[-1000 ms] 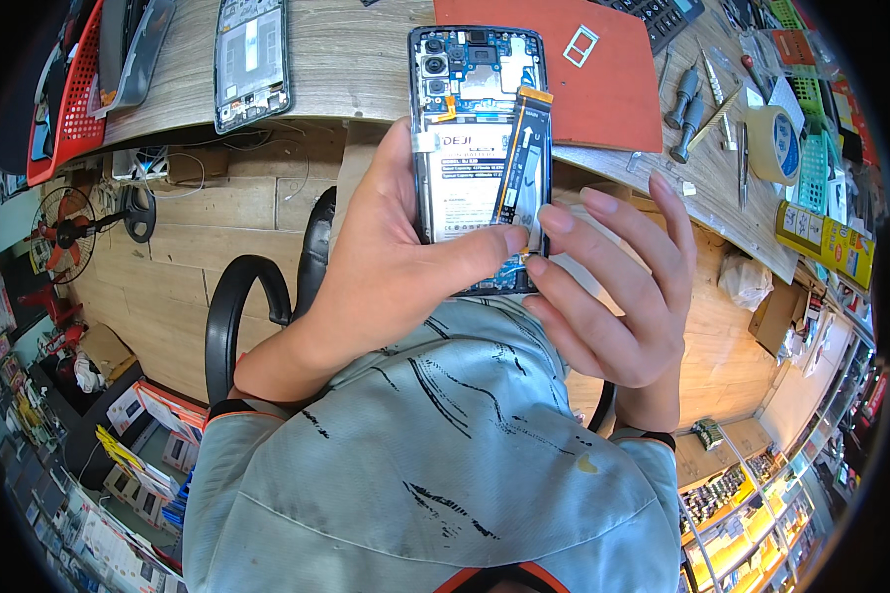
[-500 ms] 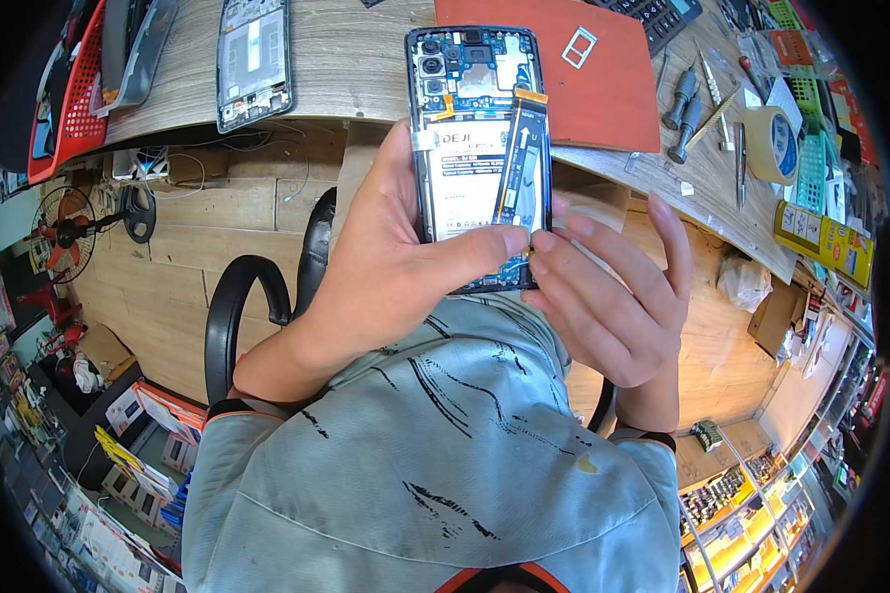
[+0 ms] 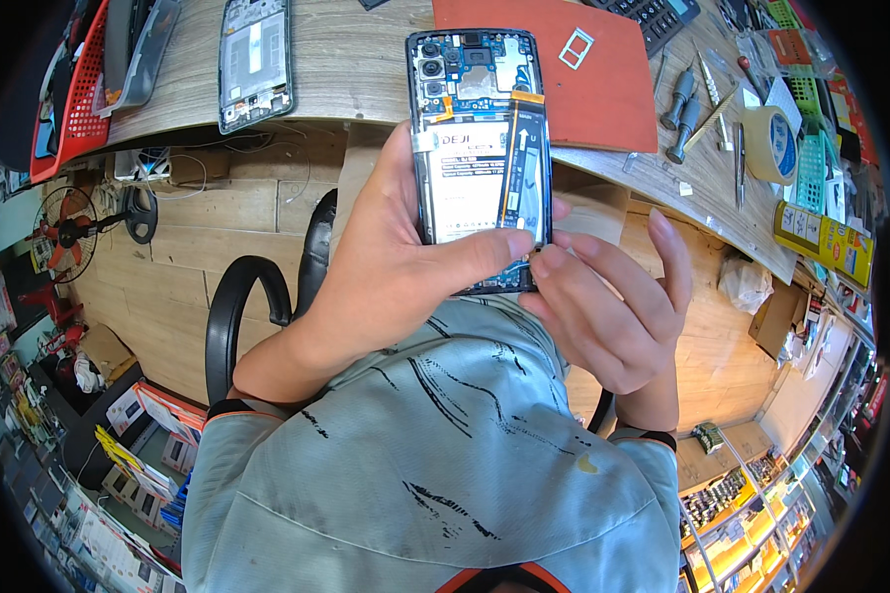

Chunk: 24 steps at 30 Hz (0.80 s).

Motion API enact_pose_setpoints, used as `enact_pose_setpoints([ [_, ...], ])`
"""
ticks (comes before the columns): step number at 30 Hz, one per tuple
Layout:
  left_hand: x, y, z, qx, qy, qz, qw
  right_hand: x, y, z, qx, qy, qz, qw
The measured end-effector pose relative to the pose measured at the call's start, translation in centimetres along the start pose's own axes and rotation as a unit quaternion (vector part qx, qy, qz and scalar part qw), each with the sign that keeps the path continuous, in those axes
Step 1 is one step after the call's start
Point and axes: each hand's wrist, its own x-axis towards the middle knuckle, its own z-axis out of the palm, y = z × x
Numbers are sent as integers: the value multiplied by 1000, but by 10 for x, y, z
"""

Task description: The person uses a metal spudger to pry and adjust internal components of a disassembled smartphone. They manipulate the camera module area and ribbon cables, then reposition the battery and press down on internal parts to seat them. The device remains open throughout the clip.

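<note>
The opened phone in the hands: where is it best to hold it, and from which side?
Grip the opened phone by its long side edges, coming from behind. Its open back faces the camera, with battery, circuit board and flex cable bare, so only the frame is safe to press. The left hand already wraps it so from the left; the right hand touches the bottom edge.

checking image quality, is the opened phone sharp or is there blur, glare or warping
Head view: the opened phone in the left hand is sharp and evenly lit, without strong glare; fisheye bends the wooden desk edge and blackens the corners.
</note>
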Motion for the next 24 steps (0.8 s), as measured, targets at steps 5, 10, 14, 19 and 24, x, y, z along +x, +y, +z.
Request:
enact_pose_setpoints([
  [5,0,0,0,-2,0,-3,1000,1,-1,-3,-1,-13,11,1000],
  [10,-1,-1,-1,6,-3,-1,1000,0,-2,1,-3,-1,16,1000],
  [14,1,-3,-6,9,-19,5,1000,-1,-1,1,-9,-6,8,1000],
  [19,-3,-1,-4,35,17,-7,999,7,-2,-7,4,-51,29,998],
  [24,-2,-10,-11,33,8,20,999,8,0,-8,15,-63,35,997],
])
